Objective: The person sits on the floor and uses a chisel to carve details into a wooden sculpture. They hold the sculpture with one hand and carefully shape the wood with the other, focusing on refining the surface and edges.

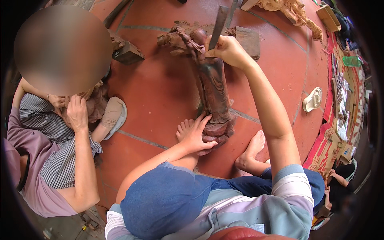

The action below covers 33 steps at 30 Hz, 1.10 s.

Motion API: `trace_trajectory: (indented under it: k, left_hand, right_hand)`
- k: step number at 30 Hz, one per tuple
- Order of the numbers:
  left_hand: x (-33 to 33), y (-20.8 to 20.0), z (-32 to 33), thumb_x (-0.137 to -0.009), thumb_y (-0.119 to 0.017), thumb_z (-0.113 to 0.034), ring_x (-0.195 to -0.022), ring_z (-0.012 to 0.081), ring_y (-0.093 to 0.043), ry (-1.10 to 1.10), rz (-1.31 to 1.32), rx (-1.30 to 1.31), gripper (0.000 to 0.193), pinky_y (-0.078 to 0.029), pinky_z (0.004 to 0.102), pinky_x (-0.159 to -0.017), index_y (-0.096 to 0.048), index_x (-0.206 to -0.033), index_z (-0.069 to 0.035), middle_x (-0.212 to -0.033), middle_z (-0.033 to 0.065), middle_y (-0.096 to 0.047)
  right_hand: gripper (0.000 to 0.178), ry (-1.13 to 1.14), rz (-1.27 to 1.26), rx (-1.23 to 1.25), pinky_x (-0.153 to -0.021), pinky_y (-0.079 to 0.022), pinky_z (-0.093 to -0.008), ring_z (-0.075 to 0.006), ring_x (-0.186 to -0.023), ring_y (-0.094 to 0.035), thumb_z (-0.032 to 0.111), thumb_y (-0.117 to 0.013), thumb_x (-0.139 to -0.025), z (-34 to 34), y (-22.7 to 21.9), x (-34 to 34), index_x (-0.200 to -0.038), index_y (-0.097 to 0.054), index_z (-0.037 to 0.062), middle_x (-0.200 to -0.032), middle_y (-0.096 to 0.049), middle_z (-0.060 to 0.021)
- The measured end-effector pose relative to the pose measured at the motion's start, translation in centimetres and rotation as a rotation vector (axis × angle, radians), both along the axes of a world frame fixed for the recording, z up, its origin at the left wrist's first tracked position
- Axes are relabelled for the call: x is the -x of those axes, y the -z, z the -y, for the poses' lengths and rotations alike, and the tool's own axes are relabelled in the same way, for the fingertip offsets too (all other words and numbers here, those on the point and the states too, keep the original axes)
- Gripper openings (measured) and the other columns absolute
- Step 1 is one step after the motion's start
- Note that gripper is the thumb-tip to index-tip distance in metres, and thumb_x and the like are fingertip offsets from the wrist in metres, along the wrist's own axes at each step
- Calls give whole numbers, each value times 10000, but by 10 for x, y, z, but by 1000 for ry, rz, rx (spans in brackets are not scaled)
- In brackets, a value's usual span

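Observation:
A dark reddish-brown carved wooden statue (216, 84) lies lengthwise before me, its robed body pointing away and its rounded head far off. My left hand (196, 134) grips the near base of the statue, thumb and fingers spread around its side. By the statue's head and shoulder, my right hand (229, 51) is closed on a flat, dark strip-shaped tool (219, 26) that sticks up from the fingers. Whether the tool is a file or a blade I cannot make out. Its lower end is hidden by my hand. My bare feet flank the statue's base.
A rough wood block (248, 42) lies behind the statue's head. Another person (40, 176) sits at left with hands on a carved piece. A paler carving (286, 10) lies at the far right. A sandal (313, 99) and a patterned mat (320, 154) with tools are at right.

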<state>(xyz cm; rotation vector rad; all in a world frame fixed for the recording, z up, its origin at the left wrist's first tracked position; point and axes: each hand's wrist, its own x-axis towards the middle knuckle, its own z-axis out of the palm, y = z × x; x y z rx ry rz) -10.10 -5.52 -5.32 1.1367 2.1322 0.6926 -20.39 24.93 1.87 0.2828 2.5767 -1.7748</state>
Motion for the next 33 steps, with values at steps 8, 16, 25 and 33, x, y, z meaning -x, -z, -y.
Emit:
trace_trajectory:
  k: [8, 16, 25, 33]
  left_hand:
    - [6, -9, 1, -594, -833, -478, -1221, 366, -392, 39, 102, 72, 1085, -289, 504, -1036, -344, -1499, -134, -1536, 175, -329]
    - [1, -2, 3, -620, -829, -510, -1276, 393, -368, 18, 112, 28, 1078, -279, 531, -1061, -333, -1504, -145, -1541, 183, -317]
    - [3, -6, 3, -620, -822, -518, -1256, 422, -384, 15, 97, 48, 1070, -300, 544, -1038, -337, -1511, -176, -1541, 174, -324]
    - [-1, 3, 7, -624, -815, -520, -1220, 420, -406, -28, 138, -108, 1061, -310, 545, -1019, -348, -1509, -169, -1524, 187, -340]
  right_hand:
    - [97, 52, 22, -23, -729, -484, -258, -74, -780, -565, 18, -719, -845, 5, 4, -5, -905, -644, 28, -838, -646, 17]
    - [207, 608, -239, 549, -775, -590, -272, -148, -866, -677, 11, -685, -902, 15, 20, -72, -1101, -626, 18, -985, -663, -72]
    - [158, 644, -252, 382, -624, -473, -200, -38, -743, -606, 38, -750, -847, 49, 40, -62, -977, -661, 48, -816, -671, 16]
    - [153, 751, -104, 237, -673, -470, -236, -60, -725, -568, 132, -769, -782, 55, 36, -45, -829, -658, 38, -759, -654, 7]
